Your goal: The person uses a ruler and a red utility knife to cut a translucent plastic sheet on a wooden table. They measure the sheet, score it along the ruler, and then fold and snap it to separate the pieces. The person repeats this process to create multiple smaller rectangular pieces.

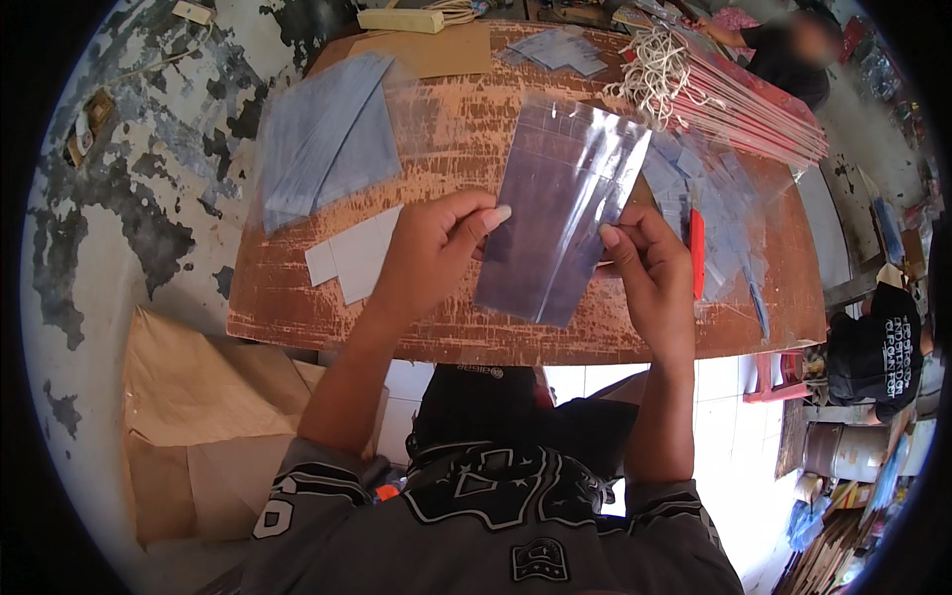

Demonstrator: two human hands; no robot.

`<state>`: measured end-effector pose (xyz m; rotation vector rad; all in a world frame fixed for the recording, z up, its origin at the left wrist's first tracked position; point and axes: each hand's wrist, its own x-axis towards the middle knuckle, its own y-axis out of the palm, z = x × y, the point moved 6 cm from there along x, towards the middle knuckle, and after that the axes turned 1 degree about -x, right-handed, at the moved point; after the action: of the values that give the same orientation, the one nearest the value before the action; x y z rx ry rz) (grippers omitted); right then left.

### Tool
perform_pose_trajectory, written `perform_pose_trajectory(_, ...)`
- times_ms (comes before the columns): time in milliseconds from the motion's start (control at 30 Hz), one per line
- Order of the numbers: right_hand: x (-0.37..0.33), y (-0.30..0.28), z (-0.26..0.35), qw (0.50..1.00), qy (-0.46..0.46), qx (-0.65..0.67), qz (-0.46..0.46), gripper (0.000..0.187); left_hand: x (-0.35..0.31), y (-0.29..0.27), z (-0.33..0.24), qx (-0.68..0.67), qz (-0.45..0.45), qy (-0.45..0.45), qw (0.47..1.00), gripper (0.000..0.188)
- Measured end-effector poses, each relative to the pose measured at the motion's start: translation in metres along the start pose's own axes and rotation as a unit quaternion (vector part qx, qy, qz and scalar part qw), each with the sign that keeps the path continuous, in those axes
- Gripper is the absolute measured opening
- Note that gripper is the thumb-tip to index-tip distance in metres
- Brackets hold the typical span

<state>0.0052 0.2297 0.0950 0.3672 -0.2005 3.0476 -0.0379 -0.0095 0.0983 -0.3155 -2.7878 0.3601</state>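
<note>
Worn wooden table (436, 327) with plastic sleeves (322, 139), white cards (357, 253), cardboard sheet (436, 50), red corded bags (734, 104)

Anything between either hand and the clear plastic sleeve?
Nothing visible. The left hand and right hand each already pinch an edge of the clear rectangular plastic sleeve, held above the worn round wooden table. The red-handled tool sits right of the right hand, not between.

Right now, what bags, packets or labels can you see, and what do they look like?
Clear rectangular plastic sleeve: held up between left hand and right hand, see-through and shiny.
Stack of bluish clear plastic sleeves: far left on the worn wooden table.
White square paper pieces: table's near left, plain.
Red flat bags with white cord handles: far right, fanned out.
</note>
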Motion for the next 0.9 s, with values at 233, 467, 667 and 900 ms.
perform_pose_trajectory(233, 0.002, -0.001, -0.031, 0.983, 0.099, 0.153, 0.006, 0.020, 0.005, 0.003, 0.019, -0.238, 0.067, -0.126, 0.961, 0.041)
perform_pose_trajectory(467, 0.006, -0.006, -0.053, 0.951, 0.122, 0.265, -0.105, 0.018, -0.021, 0.028, 0.044, -0.429, 0.025, -0.118, 0.895, 0.070)
perform_pose_trajectory(667, 0.005, -0.002, -0.065, 0.944, 0.096, 0.279, -0.147, 0.019, -0.035, 0.046, 0.038, -0.356, -0.037, -0.073, 0.931, 0.048)
perform_pose_trajectory(900, -0.008, 0.010, -0.055, 0.946, 0.052, 0.258, -0.190, 0.018, -0.042, 0.049, 0.053, -0.387, -0.093, -0.121, 0.909, 0.041)
